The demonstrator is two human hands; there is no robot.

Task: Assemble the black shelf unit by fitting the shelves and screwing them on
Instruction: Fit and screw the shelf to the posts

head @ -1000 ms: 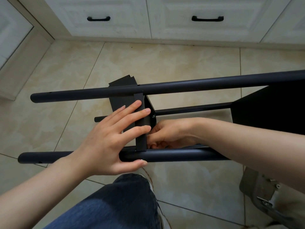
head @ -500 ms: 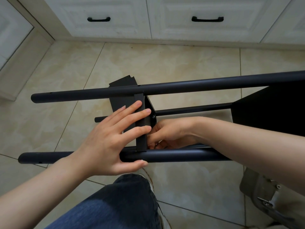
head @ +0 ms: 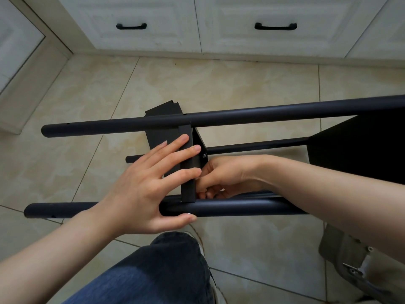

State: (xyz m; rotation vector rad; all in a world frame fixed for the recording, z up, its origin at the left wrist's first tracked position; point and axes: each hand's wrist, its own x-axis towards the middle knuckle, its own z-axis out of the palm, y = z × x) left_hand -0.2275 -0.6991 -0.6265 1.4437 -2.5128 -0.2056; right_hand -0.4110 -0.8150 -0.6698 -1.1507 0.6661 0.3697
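The black shelf unit lies on its side on the tiled floor, with a far pole (head: 263, 113), a near pole (head: 241, 208) and a lower pole (head: 252, 145). One shelf (head: 361, 150) sits fitted at the right. A second shelf (head: 188, 187) stands on edge between the poles, with a screw (head: 204, 155) showing at its lower corner. My left hand (head: 144, 189) presses straight fingers across that shelf's rim, thumb under the near pole. My right hand (head: 228, 174) reaches in behind the shelf. Its fingertips are curled and pinched at the shelf's corner by the near pole, and what they pinch is hidden.
Another black panel (head: 163, 110) lies on the floor behind the frame. White cabinets with black handles (head: 275, 26) line the far wall. My knee in blue jeans (head: 166, 270) is just below the near pole. A grey bag (head: 341, 255) lies at lower right.
Almost nothing has changed. My left hand stays pressed on the shelf rim, and my right hand's fingers have shifted slightly at the corner.
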